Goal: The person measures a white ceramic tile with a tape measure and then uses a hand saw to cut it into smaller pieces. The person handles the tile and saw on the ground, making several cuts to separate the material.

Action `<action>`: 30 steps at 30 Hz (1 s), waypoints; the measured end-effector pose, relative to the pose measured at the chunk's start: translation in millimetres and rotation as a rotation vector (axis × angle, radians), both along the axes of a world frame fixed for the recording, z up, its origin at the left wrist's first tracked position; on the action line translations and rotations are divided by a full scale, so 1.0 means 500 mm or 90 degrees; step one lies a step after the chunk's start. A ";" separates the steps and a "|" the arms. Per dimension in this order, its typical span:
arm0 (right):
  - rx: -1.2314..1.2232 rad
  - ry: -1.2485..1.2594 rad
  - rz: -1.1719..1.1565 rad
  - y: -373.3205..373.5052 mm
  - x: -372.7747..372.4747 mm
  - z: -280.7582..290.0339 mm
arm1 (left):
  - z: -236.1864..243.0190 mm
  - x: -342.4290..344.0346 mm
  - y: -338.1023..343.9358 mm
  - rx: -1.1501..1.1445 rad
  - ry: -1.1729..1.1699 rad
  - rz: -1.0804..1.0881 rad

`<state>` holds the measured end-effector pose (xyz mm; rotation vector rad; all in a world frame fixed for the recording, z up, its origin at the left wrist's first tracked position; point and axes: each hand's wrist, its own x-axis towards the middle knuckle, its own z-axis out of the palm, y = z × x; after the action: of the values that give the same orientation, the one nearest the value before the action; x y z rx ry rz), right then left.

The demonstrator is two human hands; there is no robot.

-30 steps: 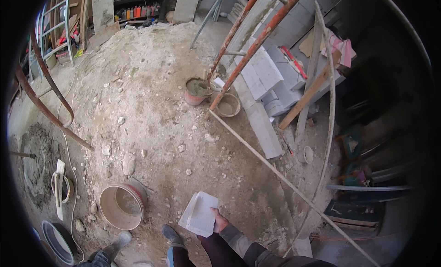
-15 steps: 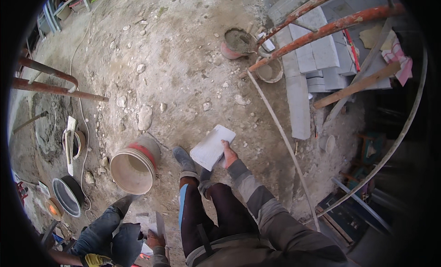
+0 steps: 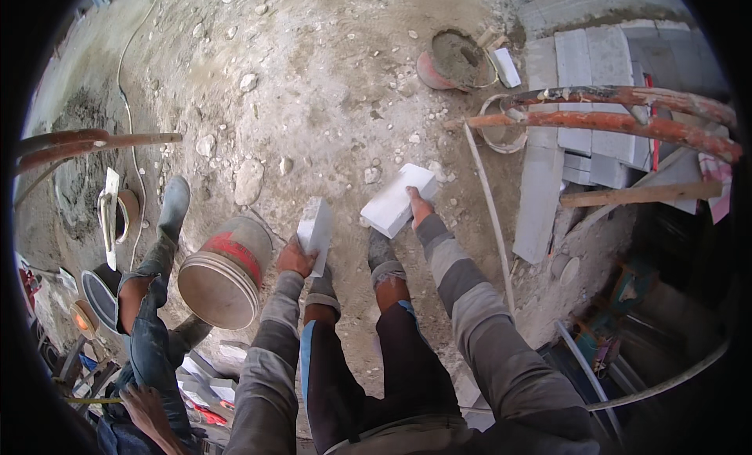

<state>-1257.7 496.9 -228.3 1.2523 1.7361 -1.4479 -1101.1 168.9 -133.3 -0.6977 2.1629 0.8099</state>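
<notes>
My left hand [image 3: 294, 258] grips a narrow white block [image 3: 315, 228], standing beside the right side of a large bucket [image 3: 218, 275] with a red band. A wider, flat white block [image 3: 395, 195] is in my right hand [image 3: 420, 203], fingers at its right edge. Both blocks are held apart above the dusty floor [image 3: 321, 126], in front of my legs and boots.
A co-worker's legs [image 3: 149, 314] and hand [image 3: 145, 412] are at lower left. Red tubular rails [image 3: 627, 120] cross stacked blocks [image 3: 591, 71] at right. A mortar bucket [image 3: 450, 63], second bucket [image 3: 497, 134], long pole [image 3: 486, 204], tubs [image 3: 102, 290] and cable [image 3: 129, 102] lie around.
My left hand has come up and forward from the lower edge with its block. My right hand's block sits further right and higher. The view has tilted down; the co-worker's boot has moved forward.
</notes>
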 end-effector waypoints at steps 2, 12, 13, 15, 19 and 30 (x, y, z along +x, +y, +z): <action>0.102 0.003 0.019 0.032 -0.059 -0.088 | -0.062 -0.134 0.069 0.002 -0.010 0.001; 0.159 0.108 0.122 0.142 -0.392 -0.201 | -0.244 -0.510 0.345 0.168 0.183 0.099; 0.112 0.166 0.146 0.141 -0.391 -0.191 | -0.255 -0.484 0.359 0.181 0.199 0.146; 0.020 0.230 0.221 0.128 -0.353 -0.152 | -0.251 -0.421 0.387 0.248 0.167 0.245; -0.192 0.188 0.320 -0.003 -0.047 -0.002 | -0.213 -0.210 0.445 0.550 0.019 0.615; -0.654 0.015 -0.186 -0.069 0.170 0.381 | 0.141 -0.035 0.289 0.217 0.244 -0.157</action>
<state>-1172.7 462.4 -37.6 0.8939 0.5882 -2.1007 -1118.8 313.4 -62.6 -0.1023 2.2976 1.2137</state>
